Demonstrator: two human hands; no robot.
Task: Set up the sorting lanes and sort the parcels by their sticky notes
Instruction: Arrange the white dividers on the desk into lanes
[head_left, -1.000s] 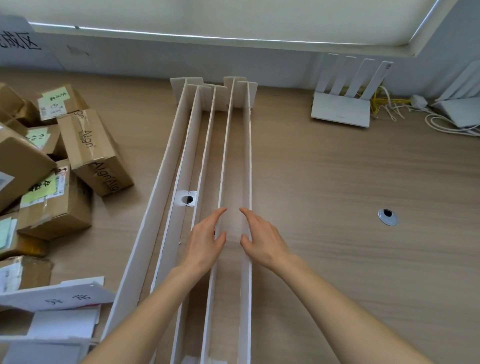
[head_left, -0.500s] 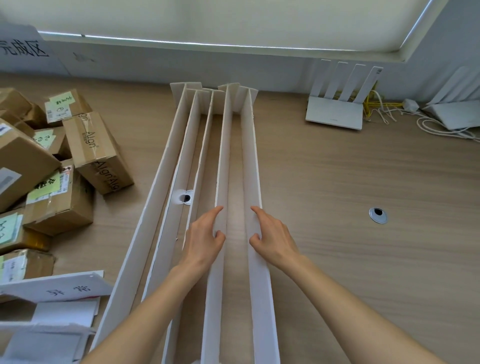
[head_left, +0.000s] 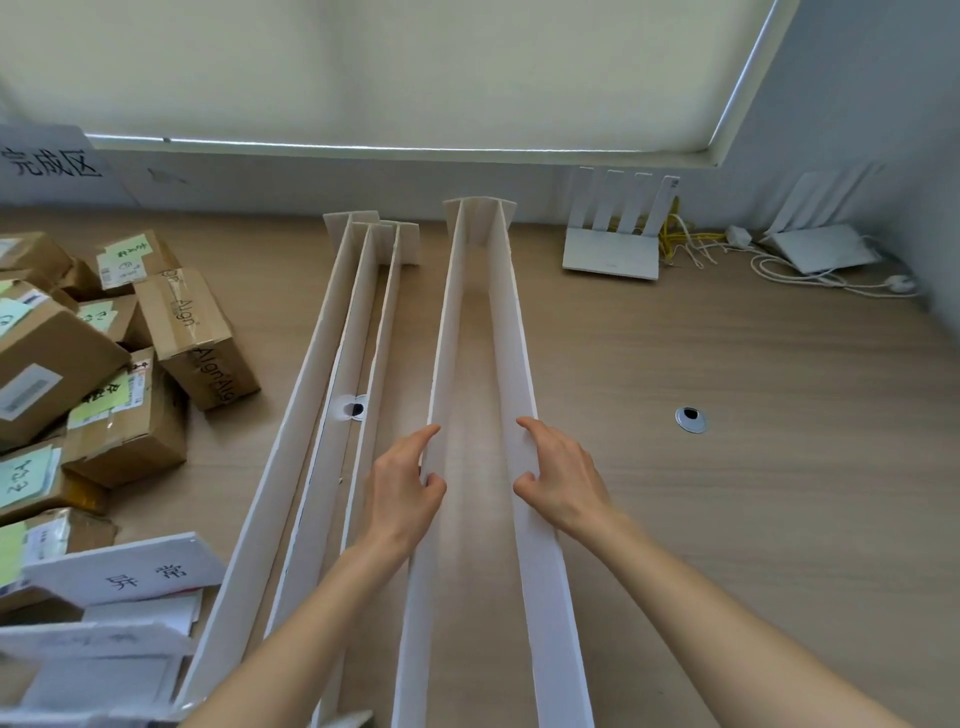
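Long white foam-board dividers stand on edge along the wooden desk. My left hand (head_left: 404, 483) pinches one divider (head_left: 445, 358), thumb inside and fingers outside. My right hand (head_left: 558, 475) pinches the neighbouring divider (head_left: 511, 343) the same way. This pair now stands apart from three other dividers (head_left: 358, 322) to the left, leaving a strip of bare desk between the two groups. Brown cardboard parcels (head_left: 130, 364) with green and yellow sticky notes are heaped at the left edge.
White label cards (head_left: 124, 577) with black characters lie at the lower left. A white router (head_left: 615, 244) and cables (head_left: 810, 270) sit at the back right. Cable grommets show on the desk (head_left: 690, 419) and between the left dividers (head_left: 355, 408). A wall sign (head_left: 49, 163) hangs far left.
Both hands have closed on the two right dividers and carried them rightward, away from the other three. The gap between the two held boards has widened.
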